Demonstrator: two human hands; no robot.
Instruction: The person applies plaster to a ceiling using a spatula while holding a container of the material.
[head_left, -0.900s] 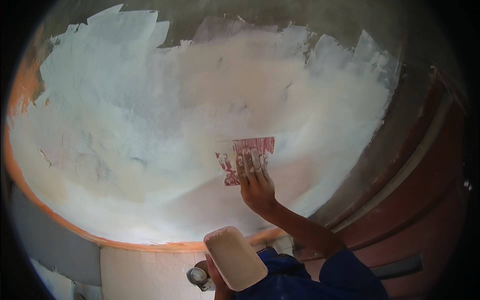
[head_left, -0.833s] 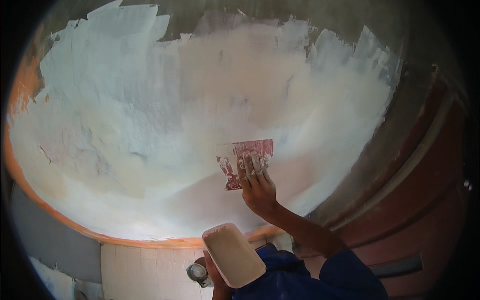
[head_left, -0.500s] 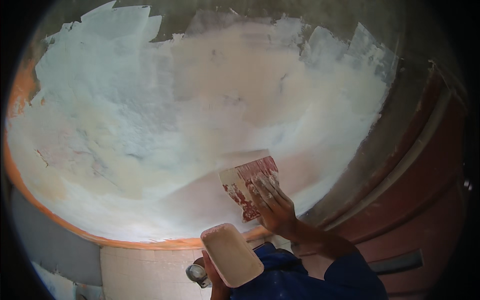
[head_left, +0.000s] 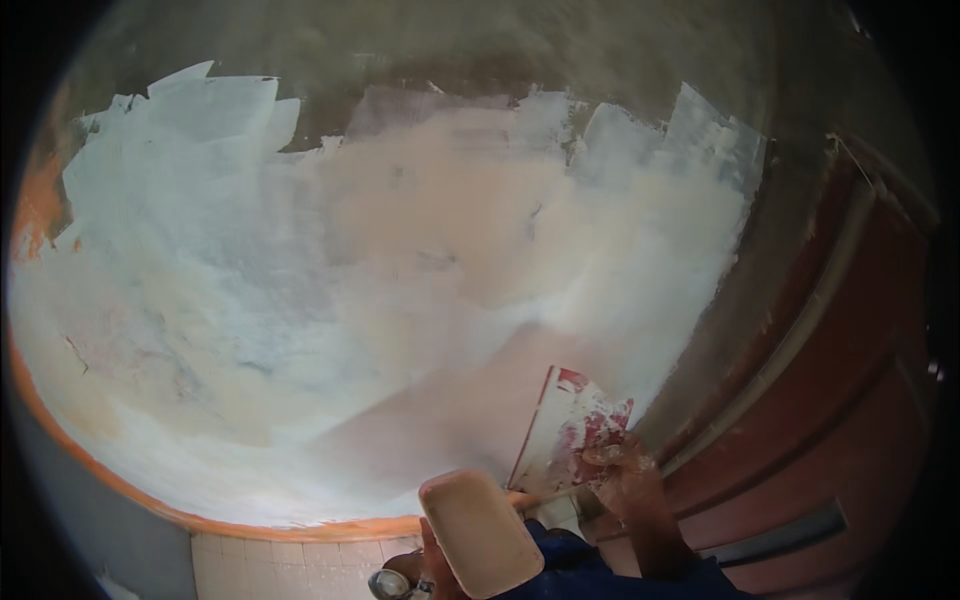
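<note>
Right hand has its grip clamped on the scraper, left hand on the tray; I'd press evenly across the wall, tbh.

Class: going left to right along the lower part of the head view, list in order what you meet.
Grey panel, pale tiles, left hand, shallow tray, flat spreader, right hand, dark red panel.
</note>
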